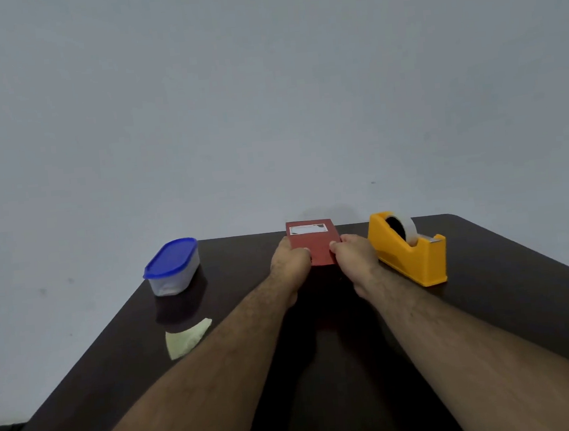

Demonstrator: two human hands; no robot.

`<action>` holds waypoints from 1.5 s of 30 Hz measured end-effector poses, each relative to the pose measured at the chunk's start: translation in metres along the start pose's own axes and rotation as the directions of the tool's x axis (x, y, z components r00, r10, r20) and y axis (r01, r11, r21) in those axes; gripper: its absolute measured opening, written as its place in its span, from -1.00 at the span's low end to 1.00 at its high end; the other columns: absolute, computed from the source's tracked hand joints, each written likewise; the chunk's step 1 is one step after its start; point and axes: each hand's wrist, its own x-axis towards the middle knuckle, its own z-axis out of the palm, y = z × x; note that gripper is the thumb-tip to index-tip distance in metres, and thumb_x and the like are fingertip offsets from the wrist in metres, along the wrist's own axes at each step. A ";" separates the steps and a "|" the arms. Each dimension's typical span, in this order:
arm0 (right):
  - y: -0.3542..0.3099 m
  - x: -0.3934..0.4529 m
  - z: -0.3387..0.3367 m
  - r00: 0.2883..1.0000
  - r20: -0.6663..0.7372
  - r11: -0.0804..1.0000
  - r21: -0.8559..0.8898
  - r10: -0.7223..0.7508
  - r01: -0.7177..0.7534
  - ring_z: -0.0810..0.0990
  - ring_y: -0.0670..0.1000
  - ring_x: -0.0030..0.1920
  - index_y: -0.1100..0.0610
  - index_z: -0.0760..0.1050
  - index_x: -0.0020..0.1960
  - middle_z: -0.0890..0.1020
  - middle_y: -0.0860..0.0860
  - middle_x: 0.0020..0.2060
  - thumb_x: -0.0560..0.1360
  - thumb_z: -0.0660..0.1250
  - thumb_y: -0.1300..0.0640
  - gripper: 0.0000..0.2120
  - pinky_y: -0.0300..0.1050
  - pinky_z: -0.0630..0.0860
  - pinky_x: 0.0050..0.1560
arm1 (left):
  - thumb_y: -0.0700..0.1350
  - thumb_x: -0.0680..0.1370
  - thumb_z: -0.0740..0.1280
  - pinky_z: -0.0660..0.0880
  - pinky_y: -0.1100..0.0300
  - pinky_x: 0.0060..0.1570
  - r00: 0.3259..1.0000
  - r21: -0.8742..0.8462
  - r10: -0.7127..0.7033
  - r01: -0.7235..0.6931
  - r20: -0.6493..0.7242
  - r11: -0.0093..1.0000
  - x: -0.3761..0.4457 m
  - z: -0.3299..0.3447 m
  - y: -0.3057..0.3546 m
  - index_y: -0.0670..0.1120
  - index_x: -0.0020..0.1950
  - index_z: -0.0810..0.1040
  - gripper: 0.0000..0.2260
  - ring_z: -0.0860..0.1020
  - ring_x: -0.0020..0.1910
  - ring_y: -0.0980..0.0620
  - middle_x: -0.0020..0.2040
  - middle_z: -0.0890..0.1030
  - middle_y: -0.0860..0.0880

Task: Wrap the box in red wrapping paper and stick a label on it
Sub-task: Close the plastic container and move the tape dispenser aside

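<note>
A box wrapped in red paper is held above the far middle of the dark table. A white label sits across its upper face near the far edge. My left hand grips the box's left side with the thumb on top. On the opposite side my right hand grips it the same way, thumb on the red face. Both forearms reach forward from the bottom of the view.
A yellow tape dispenser with a clear tape roll stands right of the box. At the left stands a blue-lidded plastic container. A pale yellowish paper scrap lies nearer me on the left. A plain wall rises behind.
</note>
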 end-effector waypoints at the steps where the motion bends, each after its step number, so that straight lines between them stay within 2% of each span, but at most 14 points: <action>1: 0.003 0.007 0.002 1.000 0.005 1.000 -0.014 0.001 -0.001 0.74 0.02 -0.06 0.07 0.66 0.15 0.76 -0.03 -0.09 0.67 0.27 0.08 -0.80 0.03 0.72 0.04 | -0.26 0.57 0.25 0.69 0.00 0.11 1.000 0.000 -0.009 0.009 -0.005 1.000 0.006 0.002 -0.001 0.04 0.34 0.55 -0.62 0.71 0.07 -0.01 0.10 0.72 0.01; 5: 0.014 0.022 0.005 1.000 0.022 0.999 -0.053 0.001 0.001 0.74 0.00 -0.06 0.03 0.67 0.11 0.76 -0.06 -0.11 0.68 0.24 -0.04 -0.74 0.09 0.71 0.07 | -0.22 0.58 0.29 0.68 0.05 0.06 0.999 0.024 -0.011 0.012 -0.032 1.000 0.018 0.004 -0.006 0.04 0.32 0.56 -0.66 0.70 0.05 0.01 0.11 0.72 0.02; 8: 0.009 0.015 -0.014 0.979 -0.086 0.972 -0.168 -0.184 0.168 0.67 -0.01 -0.09 0.07 0.65 0.00 0.69 -0.08 -0.17 0.68 0.27 -0.15 -0.67 -0.10 0.58 -0.15 | -0.13 0.58 0.38 0.57 0.08 0.31 0.956 0.363 0.269 -0.211 -0.118 0.907 0.015 -0.002 0.003 0.01 0.44 0.53 -0.59 0.61 0.23 0.07 0.30 0.62 0.10; 12: -0.008 -0.003 -0.073 0.737 -0.273 0.781 -0.324 -0.618 0.534 0.61 -0.10 -0.14 0.05 0.61 -0.03 0.64 -0.12 -0.19 0.54 0.52 0.06 -0.88 -0.31 0.50 -0.13 | -0.20 0.64 0.35 0.54 0.06 0.36 0.790 0.405 0.610 -0.539 -0.062 0.738 0.002 0.020 0.030 -0.03 0.35 0.64 -0.71 0.58 0.26 0.10 0.28 0.61 0.10; 15: -0.002 -0.007 -0.121 0.620 -0.412 0.735 -0.497 -0.667 0.461 0.54 0.02 -0.02 0.12 0.55 0.06 0.59 -0.05 -0.08 0.38 0.63 0.05 -0.64 -0.14 0.46 -0.02 | -0.23 0.67 0.29 0.52 0.31 0.23 0.873 0.185 0.488 -0.478 -0.010 0.859 -0.010 0.069 0.042 -0.03 0.36 0.64 -0.70 0.58 0.24 0.14 0.24 0.63 0.11; 17: 0.007 -0.004 -0.144 0.686 -0.518 0.845 -0.449 -0.511 0.291 0.55 0.09 0.12 0.17 0.52 0.21 0.59 0.06 0.08 0.27 0.71 -0.02 -0.36 -0.09 0.47 0.05 | -0.28 0.65 0.27 0.47 0.24 0.26 0.949 0.007 0.306 -0.308 0.079 0.951 -0.009 0.102 0.038 -0.04 0.40 0.58 -0.65 0.55 0.30 0.10 0.27 0.58 0.11; 19: 0.019 -0.002 -0.154 0.829 -0.485 0.926 -0.365 -0.280 0.099 0.56 0.13 0.28 0.17 0.46 0.39 0.57 0.09 0.26 0.18 0.75 -0.13 -0.08 -0.04 0.52 0.17 | -0.31 0.61 0.26 0.53 0.07 0.30 0.981 -0.094 0.131 -0.119 0.145 0.988 -0.003 0.125 0.027 0.01 0.22 0.58 -0.71 0.57 0.28 -0.02 0.19 0.61 0.05; 22: 0.038 -0.001 -0.160 0.950 -0.290 0.894 -0.448 -0.114 -0.029 0.63 0.10 0.16 0.08 0.54 0.36 0.66 0.03 0.17 0.21 0.71 -0.23 -0.16 0.00 0.60 0.10 | -0.27 0.65 0.19 0.49 -0.02 0.32 0.981 -0.112 -0.051 0.072 0.187 0.991 0.014 0.150 0.009 -0.05 0.31 0.52 -0.72 0.52 0.35 -0.14 0.25 0.59 -0.05; 25: 0.053 0.003 -0.155 0.940 -0.293 0.852 -0.524 -0.173 -0.006 0.64 0.02 -0.05 0.00 0.63 0.11 0.69 -0.06 -0.07 0.30 0.65 -0.27 -0.47 -0.02 0.62 -0.06 | -0.22 0.65 0.16 0.36 -0.13 0.53 0.972 -0.144 -0.110 0.142 0.208 0.979 0.036 0.166 -0.007 -0.05 0.70 0.21 -0.41 0.36 0.58 -0.17 0.61 0.38 -0.08; 29: 0.054 0.009 -0.157 0.926 -0.329 0.861 -0.509 -0.184 -0.010 0.64 -0.01 -0.15 -0.03 0.61 -0.08 0.65 -0.11 -0.22 0.33 0.63 -0.23 -0.63 -0.08 0.57 -0.18 | -0.27 0.53 0.18 0.64 0.01 0.09 0.975 -0.121 -0.082 0.109 0.208 0.987 0.048 0.188 -0.013 0.07 0.34 0.61 -0.53 0.66 0.18 -0.08 0.18 0.71 -0.06; 32: 0.050 0.007 -0.165 0.907 -0.363 0.877 -0.480 -0.213 0.014 0.54 -0.13 -0.26 -0.01 0.59 -0.12 0.60 -0.15 -0.28 0.36 0.62 -0.19 -0.67 -0.22 0.35 -0.36 | -0.20 0.49 0.19 0.69 -0.07 0.11 0.972 -0.100 -0.055 0.079 0.228 0.992 0.050 0.201 -0.014 0.22 0.28 0.62 -0.52 0.71 0.10 -0.06 0.10 0.75 -0.01; 36: 0.048 0.014 -0.187 0.868 -0.453 0.912 -0.411 -0.203 -0.001 0.51 -0.12 -0.28 -0.01 0.54 -0.17 0.60 -0.13 -0.28 0.37 0.63 -0.15 -0.68 -0.24 0.27 -0.38 | -0.08 0.61 0.21 0.65 -0.08 0.19 0.958 -0.022 0.018 -0.012 0.285 1.000 0.050 0.228 0.007 0.17 0.38 0.54 -0.63 0.66 0.13 -0.05 0.17 0.68 -0.01; 41: 0.060 0.032 -0.226 0.844 -0.502 0.911 -0.411 -0.189 -0.040 0.57 0.00 -0.18 -0.01 0.61 -0.06 0.64 -0.09 -0.21 0.34 0.64 -0.18 -0.65 -0.20 0.31 -0.32 | -0.10 0.58 0.22 0.60 -0.15 0.28 0.927 0.066 0.007 -0.034 0.376 0.997 0.056 0.273 0.020 0.10 0.22 0.54 -0.75 0.61 0.17 -0.12 0.20 0.62 -0.08; 45: 0.071 0.041 -0.242 0.841 -0.531 0.929 -0.355 -0.106 -0.107 0.54 0.00 -0.17 -0.02 0.60 -0.03 0.65 -0.04 -0.15 0.35 0.66 -0.12 -0.66 -0.17 0.34 -0.30 | -0.10 0.62 0.21 0.56 -0.09 0.31 0.900 0.129 -0.034 -0.025 0.435 0.991 0.062 0.300 0.010 0.09 0.53 0.40 -0.55 0.57 0.26 -0.10 0.31 0.56 -0.04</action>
